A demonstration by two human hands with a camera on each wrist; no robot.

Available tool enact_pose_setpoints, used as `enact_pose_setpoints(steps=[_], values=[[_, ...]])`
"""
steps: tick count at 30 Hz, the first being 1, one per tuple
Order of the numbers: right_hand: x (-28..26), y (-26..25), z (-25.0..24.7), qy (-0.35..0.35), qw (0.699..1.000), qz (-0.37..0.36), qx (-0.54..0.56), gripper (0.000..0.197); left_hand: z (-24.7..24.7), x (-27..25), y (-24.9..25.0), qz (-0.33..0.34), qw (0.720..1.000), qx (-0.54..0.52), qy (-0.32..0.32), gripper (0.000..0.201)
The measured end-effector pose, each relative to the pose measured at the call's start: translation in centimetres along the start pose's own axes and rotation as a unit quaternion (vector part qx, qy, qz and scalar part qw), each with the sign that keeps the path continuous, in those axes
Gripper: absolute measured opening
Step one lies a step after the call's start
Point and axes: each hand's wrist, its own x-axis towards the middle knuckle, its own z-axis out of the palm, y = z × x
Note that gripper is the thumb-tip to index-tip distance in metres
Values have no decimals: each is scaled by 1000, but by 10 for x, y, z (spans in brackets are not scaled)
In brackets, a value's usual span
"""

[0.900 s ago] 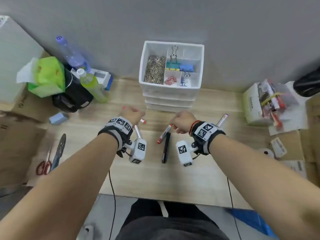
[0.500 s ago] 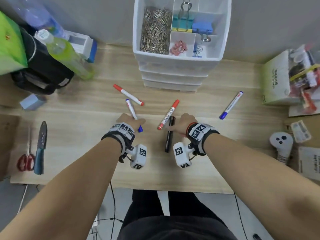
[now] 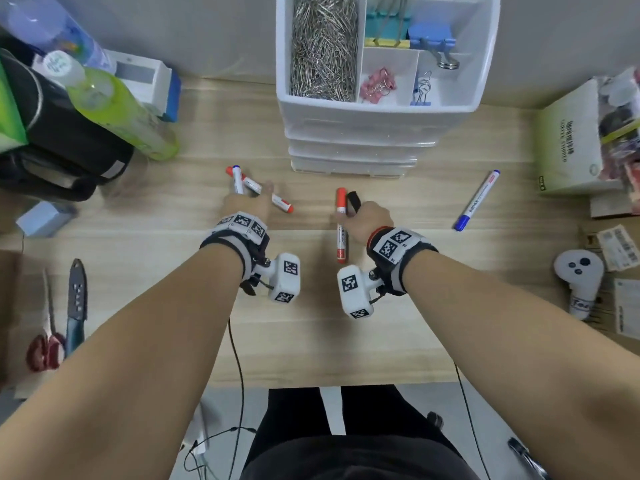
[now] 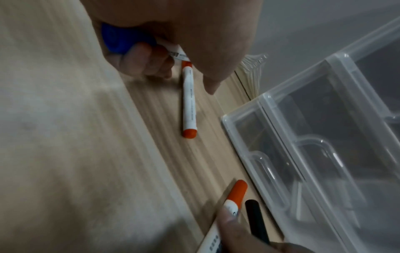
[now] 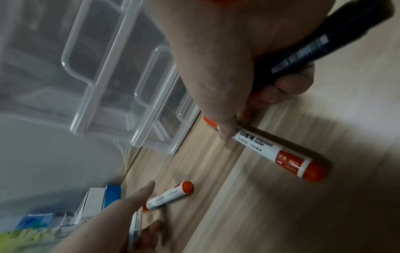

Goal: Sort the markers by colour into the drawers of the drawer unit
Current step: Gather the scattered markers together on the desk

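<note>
The clear plastic drawer unit (image 3: 353, 136) stands at the back of the desk with its drawers (image 4: 303, 137) (image 5: 121, 77) closed. My left hand (image 3: 246, 204) grips a blue marker (image 3: 237, 180), whose blue cap (image 4: 123, 39) shows under curled fingers. A red marker (image 3: 268, 199) (image 4: 188, 101) lies on the desk just under that hand. My right hand (image 3: 365, 220) grips a black marker (image 3: 353, 202) (image 5: 324, 39), and its thumb touches a second red marker (image 3: 341, 226) (image 5: 279, 152) lying alongside. Another blue marker (image 3: 477, 200) lies alone to the right.
At the left stand a green bottle (image 3: 117, 109), a black bag (image 3: 59, 143) and a blue-and-white box (image 3: 152, 84). Scissors (image 3: 45, 348) and a knife (image 3: 77, 303) lie near the front left. A cardboard box (image 3: 568, 140) and a white controller (image 3: 578, 275) sit at the right.
Both hands have moved forward toward the drawer unit. The blue marker went with the left hand over the red one, and the black marker slid forward in the right hand.
</note>
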Motion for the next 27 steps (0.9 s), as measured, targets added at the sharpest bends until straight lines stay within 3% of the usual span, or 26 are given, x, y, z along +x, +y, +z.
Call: enact_pose_setpoints(steps=[3, 6, 9, 11, 13, 15, 18, 21, 24, 27], values=[[3, 1, 5, 24, 999, 4, -26, 31, 1, 10, 5, 2, 1000, 19, -16, 43], [8, 12, -6, 60, 998, 27, 15, 37, 4, 24, 1, 24, 999, 15, -21, 41], [12, 32, -31, 140, 984, 76, 86, 46, 2, 24, -4, 26, 999, 30, -21, 39], [15, 51, -51, 202, 970, 97, 96, 42, 3, 14, -8, 35, 997, 53, -34, 37], [20, 69, -69, 245, 958, 112, 102, 33, 9, -2, -9, 30, 996, 55, -57, 27], [24, 85, -86, 272, 945, 139, 119, 39, 18, -18, -10, 32, 995, 52, -75, 18], [34, 114, -104, 238, 950, 188, 74, 59, 34, -39, -7, 38, 989, 37, -140, 22], [40, 135, -111, 180, 961, 191, 86, 43, 51, -56, 3, 47, 982, -24, -184, 29], [34, 135, -110, 182, 961, 191, 81, 29, 64, -69, 15, 63, 979, -42, -192, 42], [12, 119, -102, 143, 961, 165, 170, 41, 69, -86, 27, 101, 975, -44, -192, 47]])
